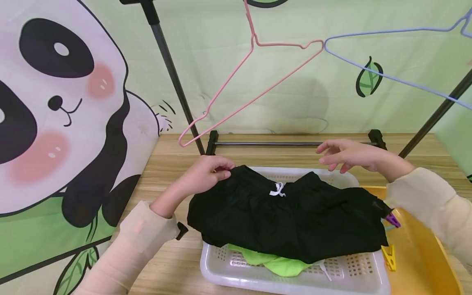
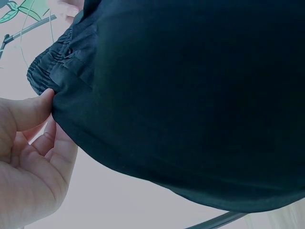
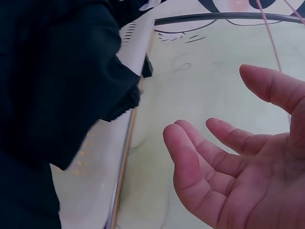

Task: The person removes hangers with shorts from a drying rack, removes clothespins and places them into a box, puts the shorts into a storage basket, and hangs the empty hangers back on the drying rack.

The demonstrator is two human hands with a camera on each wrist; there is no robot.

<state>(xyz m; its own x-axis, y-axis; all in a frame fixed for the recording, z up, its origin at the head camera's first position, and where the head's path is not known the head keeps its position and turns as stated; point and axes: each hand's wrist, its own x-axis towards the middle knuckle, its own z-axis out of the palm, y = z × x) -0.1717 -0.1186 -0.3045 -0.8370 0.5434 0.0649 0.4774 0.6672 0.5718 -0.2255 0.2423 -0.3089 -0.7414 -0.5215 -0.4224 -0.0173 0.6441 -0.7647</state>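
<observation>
Black shorts with an elastic waist and a small white drawstring bow are spread over a white plastic basket. My left hand pinches the waist's left corner between thumb and fingers; the left wrist view shows the thumb on the cloth edge. Apart from the shorts, my right hand hovers above the basket's far right corner. Its fingers are spread and loosely bent, holding nothing, as the right wrist view also shows. Bright green cloth lies in the basket, partly covered by the shorts.
A pink hanger and a blue hanger hang above, beyond the basket. Black rack poles stand on both sides, joined by a low bar. A yellow tray at the right holds purple and yellow clothespins.
</observation>
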